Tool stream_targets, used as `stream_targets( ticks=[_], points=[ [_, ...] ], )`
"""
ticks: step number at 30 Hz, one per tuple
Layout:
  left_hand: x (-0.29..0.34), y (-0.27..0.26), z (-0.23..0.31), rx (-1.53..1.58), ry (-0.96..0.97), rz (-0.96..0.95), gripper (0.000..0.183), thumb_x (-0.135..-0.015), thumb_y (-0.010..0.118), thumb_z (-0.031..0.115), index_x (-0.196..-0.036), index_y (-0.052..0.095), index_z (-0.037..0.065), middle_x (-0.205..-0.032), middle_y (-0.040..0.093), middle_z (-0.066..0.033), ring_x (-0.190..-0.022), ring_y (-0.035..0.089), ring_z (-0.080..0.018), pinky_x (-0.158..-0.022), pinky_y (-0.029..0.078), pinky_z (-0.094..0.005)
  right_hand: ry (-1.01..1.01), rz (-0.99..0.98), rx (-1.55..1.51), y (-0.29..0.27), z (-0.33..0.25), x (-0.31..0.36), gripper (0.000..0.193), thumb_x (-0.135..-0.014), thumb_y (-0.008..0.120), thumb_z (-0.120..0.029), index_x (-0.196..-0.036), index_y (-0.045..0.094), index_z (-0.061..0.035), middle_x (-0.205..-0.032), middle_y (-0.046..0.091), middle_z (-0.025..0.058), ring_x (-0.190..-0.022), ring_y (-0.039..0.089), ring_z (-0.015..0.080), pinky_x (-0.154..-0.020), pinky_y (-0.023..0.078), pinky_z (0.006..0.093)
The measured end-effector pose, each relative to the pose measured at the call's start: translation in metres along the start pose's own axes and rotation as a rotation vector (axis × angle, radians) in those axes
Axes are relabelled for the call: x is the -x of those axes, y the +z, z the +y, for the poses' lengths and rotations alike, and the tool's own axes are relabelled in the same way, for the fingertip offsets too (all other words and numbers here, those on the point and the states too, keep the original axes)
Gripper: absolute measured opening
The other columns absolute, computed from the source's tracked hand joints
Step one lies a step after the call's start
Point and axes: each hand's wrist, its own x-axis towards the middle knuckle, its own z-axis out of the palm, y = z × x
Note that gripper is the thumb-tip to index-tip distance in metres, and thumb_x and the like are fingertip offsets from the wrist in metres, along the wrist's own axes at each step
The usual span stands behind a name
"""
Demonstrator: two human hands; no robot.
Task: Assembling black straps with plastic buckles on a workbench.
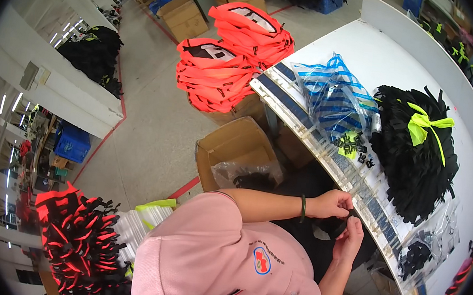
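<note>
My left hand, with a dark bangle on its wrist, is pinched at the table's front edge on a small black strap. Close below it, my right hand has its fingers closed on the same black piece; the fingers partly hide it. On the white table lies a heap of black straps tied with a neon yellow strip. Small black plastic buckles sit beside a blue-striped plastic bag. Nearer my right hand, a clear bag lies with small black parts.
Stacks of bright orange-red fabric pieces stand beyond the table's left corner. An open cardboard box is on the floor by my left arm. Bundled black-and-red straps lie behind me. A raised panel borders the table's far side.
</note>
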Motion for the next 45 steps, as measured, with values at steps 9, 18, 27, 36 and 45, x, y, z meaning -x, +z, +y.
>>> stream_targets(
  ticks=[9,18,27,36,45],
  points=[
    [0.006,0.014,0.001,-0.177,0.228,0.119,0.010,-0.079,0.060,0.001,-0.088,0.055,-0.001,-0.082,0.058,-0.0050,-0.074,0.056,-0.0091,-0.069,0.048,-0.0238,-0.050,0.027,-0.168,0.000,0.007,0.006,0.011,-0.091,0.054,-0.020,-0.092,0.053,-0.0090,-0.059,0.047,-0.0059,-0.046,0.039,0.0026,-0.043,0.033,0.0174],
    [0.009,0.007,0.000,-0.369,0.276,0.075,0.011,-0.078,0.060,0.000,-0.088,0.057,-0.001,-0.082,0.058,-0.0062,-0.076,0.057,-0.0114,-0.069,0.048,-0.0255,-0.003,-0.035,-0.124,-0.007,0.008,0.009,0.013,-0.090,0.056,-0.022,-0.094,0.055,-0.0095,-0.062,0.049,-0.0050,-0.045,0.037,0.0016,-0.046,0.033,0.0177],
    [0.011,0.007,0.016,-0.388,0.162,-0.053,0.011,-0.081,0.061,0.008,-0.088,0.058,0.000,-0.079,0.058,-0.0048,-0.070,0.059,-0.0127,-0.064,0.048,-0.0245,-0.197,0.061,0.077,-0.009,-0.004,0.011,0.008,-0.088,0.056,-0.009,-0.095,0.056,-0.0049,-0.064,0.052,-0.0030,-0.045,0.040,0.0027,-0.042,0.032,0.0161],
    [0.000,0.007,0.018,0.322,-0.294,-0.067,0.017,-0.088,0.059,0.022,-0.090,0.056,0.005,-0.075,0.058,-0.0023,-0.059,0.056,-0.0102,-0.052,0.045,-0.0219,-0.770,0.002,0.702,0.016,-0.017,0.026,0.008,-0.076,0.062,0.004,-0.083,0.061,-0.0005,-0.092,0.050,0.0062,-0.077,0.047,0.0109,-0.065,0.037,0.0202],
    [-0.025,-0.043,0.016,-0.255,0.130,0.256,0.012,-0.084,0.060,0.012,-0.081,0.056,0.002,-0.071,0.059,-0.0037,-0.056,0.058,-0.0097,-0.050,0.047,-0.0229,-0.907,-1.054,0.016,0.012,-0.109,0.069,0.020,-0.078,0.065,-0.008,-0.067,0.049,-0.0041,-0.061,0.042,0.0049,-0.042,0.039,0.0128,-0.039,0.028,0.0234]
  ],
)
